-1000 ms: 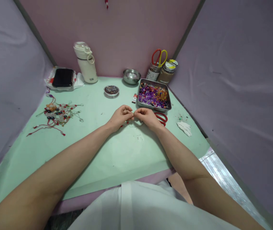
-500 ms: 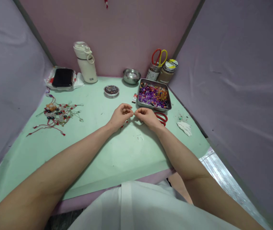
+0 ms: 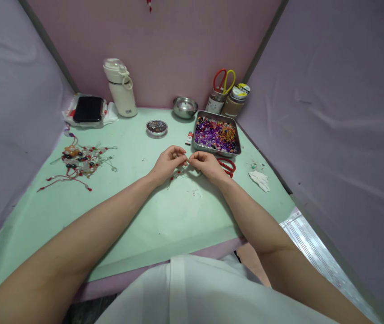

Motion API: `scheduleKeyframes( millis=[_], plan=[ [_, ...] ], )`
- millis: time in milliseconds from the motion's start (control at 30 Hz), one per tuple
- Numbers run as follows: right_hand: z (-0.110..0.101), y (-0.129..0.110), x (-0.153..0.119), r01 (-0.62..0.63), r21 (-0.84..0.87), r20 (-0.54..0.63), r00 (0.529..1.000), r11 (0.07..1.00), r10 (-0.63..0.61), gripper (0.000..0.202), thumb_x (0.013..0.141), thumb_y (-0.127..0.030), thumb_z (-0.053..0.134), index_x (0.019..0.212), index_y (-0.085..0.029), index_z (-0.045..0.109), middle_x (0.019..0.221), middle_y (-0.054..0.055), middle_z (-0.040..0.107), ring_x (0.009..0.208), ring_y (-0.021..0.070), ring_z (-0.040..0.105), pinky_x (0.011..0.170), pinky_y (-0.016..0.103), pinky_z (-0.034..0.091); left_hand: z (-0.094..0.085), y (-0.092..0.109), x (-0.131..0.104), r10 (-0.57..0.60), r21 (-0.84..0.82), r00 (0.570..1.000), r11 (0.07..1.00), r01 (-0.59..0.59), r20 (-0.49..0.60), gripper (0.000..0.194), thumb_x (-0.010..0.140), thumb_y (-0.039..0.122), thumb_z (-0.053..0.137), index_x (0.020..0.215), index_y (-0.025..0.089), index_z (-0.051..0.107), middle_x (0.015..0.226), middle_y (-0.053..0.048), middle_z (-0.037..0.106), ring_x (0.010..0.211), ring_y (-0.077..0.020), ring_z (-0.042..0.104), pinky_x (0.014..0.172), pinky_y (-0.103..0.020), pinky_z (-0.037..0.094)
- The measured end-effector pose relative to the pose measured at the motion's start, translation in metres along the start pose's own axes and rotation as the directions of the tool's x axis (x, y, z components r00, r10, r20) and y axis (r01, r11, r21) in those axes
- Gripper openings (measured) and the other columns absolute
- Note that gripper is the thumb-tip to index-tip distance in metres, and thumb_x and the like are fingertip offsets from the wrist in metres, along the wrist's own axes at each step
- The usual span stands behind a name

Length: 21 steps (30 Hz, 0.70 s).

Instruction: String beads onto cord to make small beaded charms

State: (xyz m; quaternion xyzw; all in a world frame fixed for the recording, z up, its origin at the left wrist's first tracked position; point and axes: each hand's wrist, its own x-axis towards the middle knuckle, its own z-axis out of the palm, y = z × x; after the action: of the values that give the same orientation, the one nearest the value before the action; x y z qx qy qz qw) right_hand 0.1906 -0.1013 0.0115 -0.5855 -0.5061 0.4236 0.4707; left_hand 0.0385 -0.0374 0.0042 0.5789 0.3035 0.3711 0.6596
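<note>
My left hand [image 3: 168,163] and my right hand [image 3: 208,165] meet fingertip to fingertip above the middle of the table. Both are pinched on a thin beaded cord [image 3: 177,174], whose red and clear beads hang below the left fingers. A fine loop of its thread curves under the right hand. Exactly how the fingertips grip the thread is too small to make out. Red-handled scissors [image 3: 227,167] lie just right of my right hand, partly hidden by it. Behind the hands stands a metal tray [image 3: 197,146] full of purple, orange and dark beads.
A heap of beaded strings [image 3: 84,159] lies on the left of the green table mat [image 3: 138,234]. Along the back are a phone [image 3: 89,109], a cream bottle [image 3: 122,92], a round bead case [image 3: 157,128], a steel bowl [image 3: 185,108] and jars [image 3: 234,105]. A crumpled tissue [image 3: 259,181] lies at right.
My left fingers have shifted slightly, and more of the beaded cord shows beneath them. My right hand has stayed almost in place.
</note>
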Motion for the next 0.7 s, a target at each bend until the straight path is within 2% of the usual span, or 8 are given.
scheduleKeyframes(
  millis=[100, 267, 400, 533, 633, 700],
  plan=[
    [0.001, -0.001, 0.0, 0.005, -0.013, -0.017, 1.0, 1.0, -0.006, 0.019, 0.073, -0.038, 0.063, 0.072, -0.019, 0.059, 0.065, -0.003, 0.052, 0.055, 0.0085, 0.038, 0.054, 0.025, 0.032, 0.0, -0.002, 0.001, -0.002, 0.008, 1.0, 1.0, 0.001, 0.023, 0.015, 0.076, 0.018, 0.065, 0.088, 0.016, 0.057, 0.068, 0.002, 0.062, 0.065, -0.0108, 0.062, 0.065, -0.025, 0.047],
    [0.001, 0.001, 0.002, 0.036, -0.065, -0.067, 0.997, 0.997, -0.04, 0.019, 0.072, -0.039, 0.063, 0.072, -0.02, 0.06, 0.07, -0.001, 0.058, 0.059, 0.0108, 0.044, 0.056, 0.026, 0.035, 0.0, -0.001, 0.002, -0.07, -0.022, 0.997, 0.997, 0.071, 0.04, 0.011, 0.076, 0.021, 0.065, 0.085, 0.016, 0.061, 0.075, -0.002, 0.066, 0.07, -0.0115, 0.063, 0.067, -0.025, 0.047],
    [0.0, 0.005, 0.005, 0.093, -0.112, -0.114, 0.988, 0.989, -0.106, 0.014, 0.073, -0.033, 0.062, 0.071, -0.02, 0.061, 0.074, 0.001, 0.062, 0.065, 0.0129, 0.049, 0.061, 0.028, 0.039, 0.001, 0.003, 0.001, -0.136, 0.0, 0.989, 0.991, 0.137, 0.062, 0.009, 0.078, 0.024, 0.065, 0.082, 0.016, 0.062, 0.078, -0.005, 0.068, 0.068, -0.0129, 0.062, 0.058, -0.024, 0.045],
    [0.0, 0.007, 0.006, 0.111, -0.122, -0.115, 0.985, 0.986, -0.125, 0.011, 0.074, -0.031, 0.061, 0.072, -0.02, 0.061, 0.073, 0.0, 0.062, 0.067, 0.0131, 0.051, 0.065, 0.029, 0.04, 0.0, 0.007, -0.001, -0.184, 0.083, 0.979, 0.981, 0.177, 0.089, 0.013, 0.08, 0.027, 0.063, 0.076, 0.014, 0.065, 0.072, -0.007, 0.066, 0.056, -0.0108, 0.055, 0.049, -0.024, 0.039],
    [0.0, 0.007, 0.006, 0.122, -0.122, -0.105, 0.985, 0.985, -0.136, 0.011, 0.074, -0.03, 0.061, 0.073, -0.019, 0.061, 0.074, 0.0, 0.062, 0.068, 0.0134, 0.052, 0.067, 0.029, 0.041, 0.0, 0.008, -0.001, -0.178, 0.142, 0.98, 0.976, 0.164, 0.086, 0.01, 0.078, 0.024, 0.064, 0.076, 0.015, 0.066, 0.07, -0.005, 0.065, 0.051, -0.0089, 0.049, 0.048, -0.024, 0.035],
    [0.0, 0.007, 0.006, 0.114, -0.127, -0.108, 0.986, 0.985, -0.128, 0.011, 0.073, -0.03, 0.061, 0.073, -0.019, 0.061, 0.074, 0.0, 0.062, 0.069, 0.0135, 0.052, 0.066, 0.028, 0.041, 0.0, 0.008, -0.002, -0.14, 0.164, 0.988, 0.978, 0.127, 0.064, 0.006, 0.075, 0.021, 0.065, 0.077, 0.015, 0.065, 0.071, -0.004, 0.066, 0.053, -0.0094, 0.05, 0.05, -0.025, 0.036]
  ],
)
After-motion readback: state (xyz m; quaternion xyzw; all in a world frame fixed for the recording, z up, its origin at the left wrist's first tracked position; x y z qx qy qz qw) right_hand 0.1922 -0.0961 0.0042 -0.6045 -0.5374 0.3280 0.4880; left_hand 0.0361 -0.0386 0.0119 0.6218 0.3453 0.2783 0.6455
